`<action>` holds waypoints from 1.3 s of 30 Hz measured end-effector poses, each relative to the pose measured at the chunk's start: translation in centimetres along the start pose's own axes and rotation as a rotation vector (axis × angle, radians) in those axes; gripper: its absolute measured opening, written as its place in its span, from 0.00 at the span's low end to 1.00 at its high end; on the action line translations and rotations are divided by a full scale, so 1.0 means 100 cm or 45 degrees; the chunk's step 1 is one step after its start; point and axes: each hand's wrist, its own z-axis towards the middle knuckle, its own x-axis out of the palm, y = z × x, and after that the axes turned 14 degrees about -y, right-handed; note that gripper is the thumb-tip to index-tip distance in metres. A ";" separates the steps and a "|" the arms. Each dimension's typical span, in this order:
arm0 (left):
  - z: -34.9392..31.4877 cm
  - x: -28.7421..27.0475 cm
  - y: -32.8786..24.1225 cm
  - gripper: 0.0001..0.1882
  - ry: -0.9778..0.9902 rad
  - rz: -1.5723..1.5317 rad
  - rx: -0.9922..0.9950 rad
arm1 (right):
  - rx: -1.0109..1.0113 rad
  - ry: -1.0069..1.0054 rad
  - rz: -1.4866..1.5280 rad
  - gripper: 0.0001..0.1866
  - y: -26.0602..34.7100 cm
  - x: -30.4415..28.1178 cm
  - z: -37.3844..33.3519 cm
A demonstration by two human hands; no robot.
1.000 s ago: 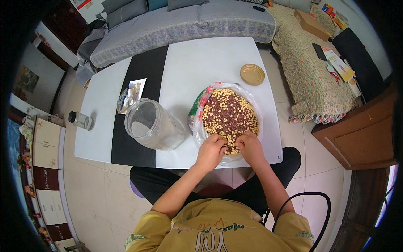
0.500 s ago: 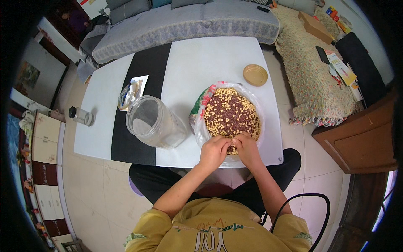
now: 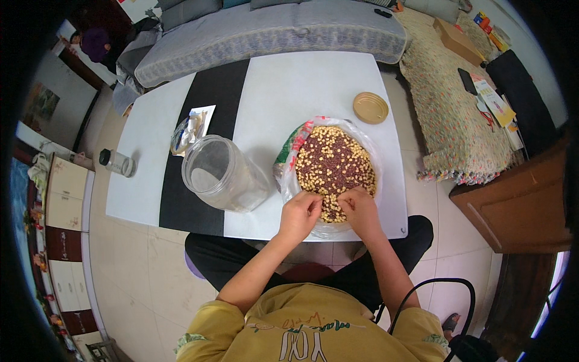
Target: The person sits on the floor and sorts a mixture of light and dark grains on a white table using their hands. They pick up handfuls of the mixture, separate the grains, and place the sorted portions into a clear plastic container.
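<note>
A clear plastic bag [image 3: 379, 208] with red print at its rolled-down rim sits at the near right of the table. Small dark reddish grains [image 3: 336, 158] fill it, with many pale yellow kernel-like pieces [image 3: 310, 175] scattered over them, thickest round the edge. Over the near part of the heap are my two hands, a little apart. My left hand [image 3: 301, 213] is closed in a pinch at the near left of the heap. Across from it, my right hand [image 3: 360, 211] also has its fingertips pressed together. Anything between the fingertips is too small to make out.
Left of the bag stands a large clear jar [image 3: 252, 184], tilted in view, lidless. A gold round lid [image 3: 370, 108] lies at the far right. Further left are a small packet on a white card [image 3: 194, 130] and a dark-capped bottle [image 3: 117, 163]. Another person [image 3: 96, 45] stands at the far left.
My hands have drawn apart from each other, the left one moving left and the right one slightly right. The person at the far left has come into fuller view.
</note>
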 end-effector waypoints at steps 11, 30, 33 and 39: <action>0.000 -0.034 0.010 0.04 0.158 -0.670 -0.997 | 0.015 -0.155 -0.004 0.05 -0.020 -0.004 0.012; -0.070 -0.312 0.069 0.03 -0.491 1.019 -0.475 | -0.047 -0.163 -0.208 0.13 -0.012 0.006 0.020; -0.101 -0.326 0.097 0.06 -0.506 1.168 -0.676 | -0.042 -0.109 -0.222 0.13 -0.010 0.003 0.020; -0.110 -0.330 0.119 0.13 -0.503 1.188 -0.845 | 0.068 -0.112 -0.117 0.11 -0.006 0.000 0.024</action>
